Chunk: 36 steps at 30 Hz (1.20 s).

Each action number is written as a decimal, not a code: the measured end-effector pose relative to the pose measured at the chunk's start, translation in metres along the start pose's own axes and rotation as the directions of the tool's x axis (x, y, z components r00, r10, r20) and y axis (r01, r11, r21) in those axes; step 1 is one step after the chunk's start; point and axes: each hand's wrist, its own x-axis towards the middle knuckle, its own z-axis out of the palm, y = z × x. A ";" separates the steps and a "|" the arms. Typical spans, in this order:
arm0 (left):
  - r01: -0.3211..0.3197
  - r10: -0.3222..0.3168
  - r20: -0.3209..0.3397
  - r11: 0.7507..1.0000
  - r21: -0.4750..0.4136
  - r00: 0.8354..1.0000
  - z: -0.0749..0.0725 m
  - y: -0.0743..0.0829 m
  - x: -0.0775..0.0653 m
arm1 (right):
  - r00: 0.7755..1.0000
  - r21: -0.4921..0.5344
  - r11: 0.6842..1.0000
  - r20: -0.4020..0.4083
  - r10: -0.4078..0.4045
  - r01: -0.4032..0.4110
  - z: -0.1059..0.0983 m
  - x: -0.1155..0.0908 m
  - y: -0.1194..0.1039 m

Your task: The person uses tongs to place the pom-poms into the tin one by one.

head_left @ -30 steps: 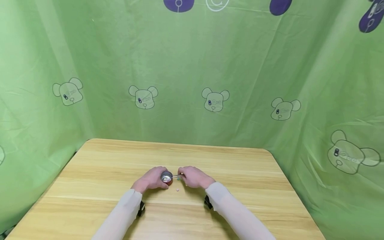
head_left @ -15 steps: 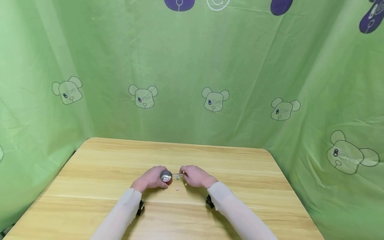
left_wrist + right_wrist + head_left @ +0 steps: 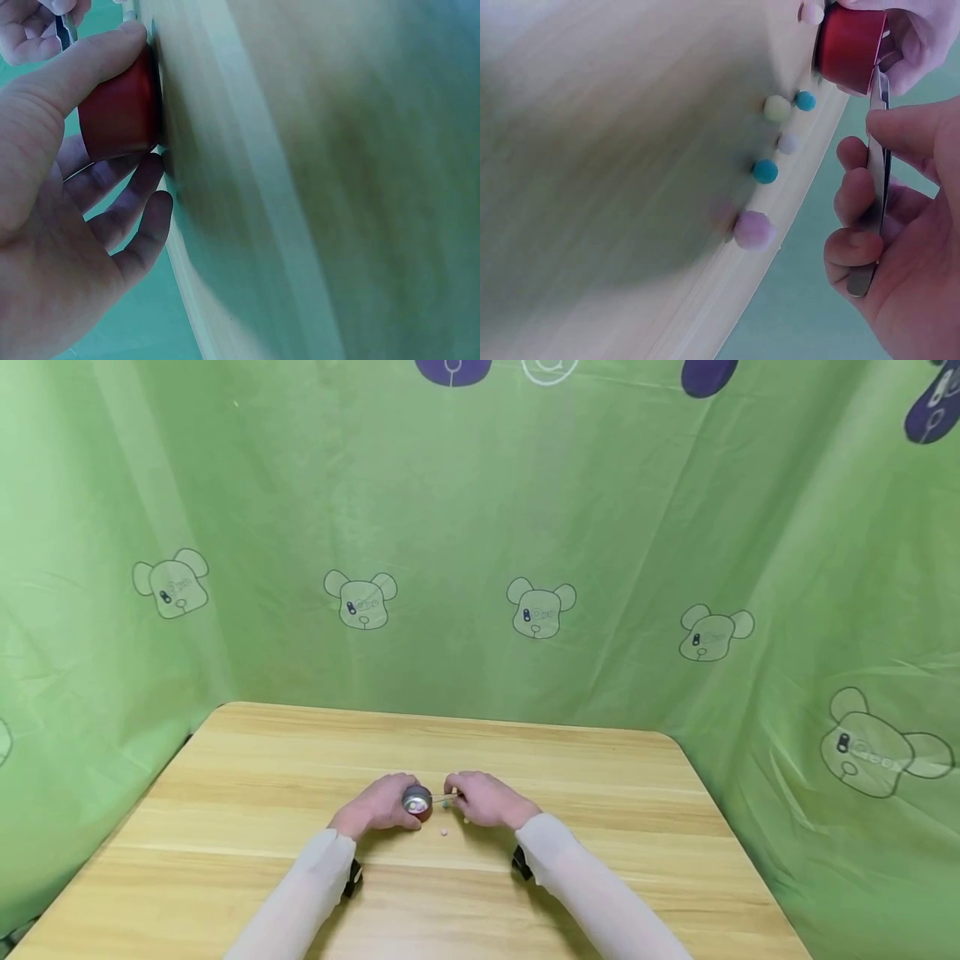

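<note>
My left hand grips a small red cup with a shiny inside, thumb on one side and fingers around the other. The cup stands on the table, and pale balls show inside it in the head view. My right hand holds a pair of metal tweezers between thumb and curled fingers. The tweezers lie nearly level, tips at the cup's rim; whether they pinch a ball is too small to tell. Beside the cup lie loose balls: a pink one, a blue one and a pale yellow one.
A light wooden table carries everything. Another pink ball sits close to the cup, with a small white ball and a smaller blue ball nearby. A green curtain with bear prints surrounds the table's back and sides.
The right hand with the tweezers shifted slightly right, away from the cup, then came back left towards it. The left hand stays around the cup.
</note>
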 end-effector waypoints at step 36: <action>0.013 -0.013 -0.003 1.000 -0.004 1.000 0.001 0.003 -0.002 | 0.996 0.049 0.997 -0.060 0.067 -0.064 -0.009 -0.033 0.029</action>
